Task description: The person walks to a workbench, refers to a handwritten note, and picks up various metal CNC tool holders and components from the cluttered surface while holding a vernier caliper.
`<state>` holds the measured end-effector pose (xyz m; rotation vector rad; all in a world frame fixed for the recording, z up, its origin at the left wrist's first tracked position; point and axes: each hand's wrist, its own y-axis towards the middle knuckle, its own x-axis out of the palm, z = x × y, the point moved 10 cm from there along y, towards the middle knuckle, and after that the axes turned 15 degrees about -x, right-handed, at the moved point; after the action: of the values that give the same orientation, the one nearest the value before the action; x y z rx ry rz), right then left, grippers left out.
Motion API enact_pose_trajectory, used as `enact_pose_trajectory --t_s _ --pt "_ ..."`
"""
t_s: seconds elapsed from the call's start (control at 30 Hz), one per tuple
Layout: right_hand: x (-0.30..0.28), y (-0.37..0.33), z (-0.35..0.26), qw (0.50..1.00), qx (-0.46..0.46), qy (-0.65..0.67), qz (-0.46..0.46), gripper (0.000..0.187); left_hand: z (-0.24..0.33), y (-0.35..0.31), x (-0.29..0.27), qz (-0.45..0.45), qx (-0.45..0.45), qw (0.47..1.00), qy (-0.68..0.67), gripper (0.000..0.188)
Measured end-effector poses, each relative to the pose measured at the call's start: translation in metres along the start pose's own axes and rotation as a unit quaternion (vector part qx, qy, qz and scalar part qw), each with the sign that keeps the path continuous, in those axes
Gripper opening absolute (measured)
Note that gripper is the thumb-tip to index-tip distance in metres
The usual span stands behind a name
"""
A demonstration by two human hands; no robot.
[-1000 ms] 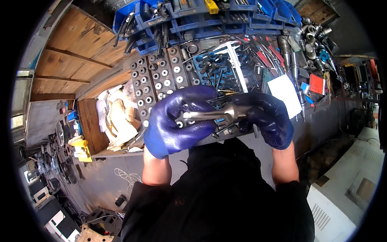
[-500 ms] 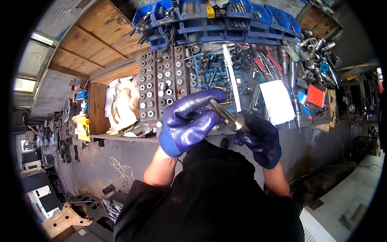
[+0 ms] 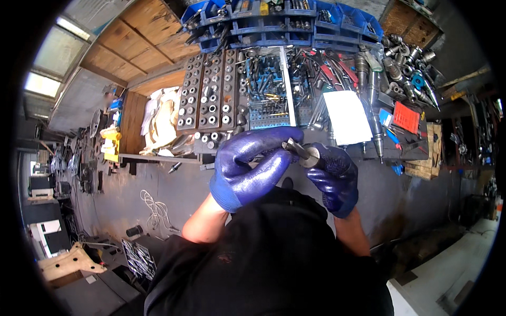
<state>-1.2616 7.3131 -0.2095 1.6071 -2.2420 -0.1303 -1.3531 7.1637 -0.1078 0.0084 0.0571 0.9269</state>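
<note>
In front of the bench (image 3: 414, 152), the left hand (image 3: 250, 166) was held curled, its contact with the tool (image 3: 307, 153) uncertain. The tool was gripped there by the right hand (image 3: 333, 179). A cut to the left glove (image 3: 240, 181) was risked if that grip slipped. Its long axis was slanted, the free end pointed leftward, apparently towards the bench.
</note>
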Motion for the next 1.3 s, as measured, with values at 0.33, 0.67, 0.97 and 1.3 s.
enact_pose_trajectory --t_s 0.33,0.67,0.97,1.3 --pt "0.052 -0.011 -0.015 0.976 0.052 0.191 -0.093 0.037 -0.018 -0.025 -0.036 0.086 -0.032 0.993 -0.071 0.024" --pt "0.162 -0.015 0.020 0.920 0.219 0.177 -0.272 0.047 -0.057 -0.039 -0.092 -0.012 -0.121 0.954 -0.276 0.043" --pt "0.252 0.026 0.045 0.922 0.091 0.020 -0.377 0.052 -0.077 -0.030 -0.193 -0.021 -0.096 0.919 -0.381 0.040" --pt "0.303 0.067 0.061 0.948 0.003 -0.038 -0.316 0.052 -0.107 -0.007 -0.262 -0.021 -0.148 0.902 -0.406 0.057"
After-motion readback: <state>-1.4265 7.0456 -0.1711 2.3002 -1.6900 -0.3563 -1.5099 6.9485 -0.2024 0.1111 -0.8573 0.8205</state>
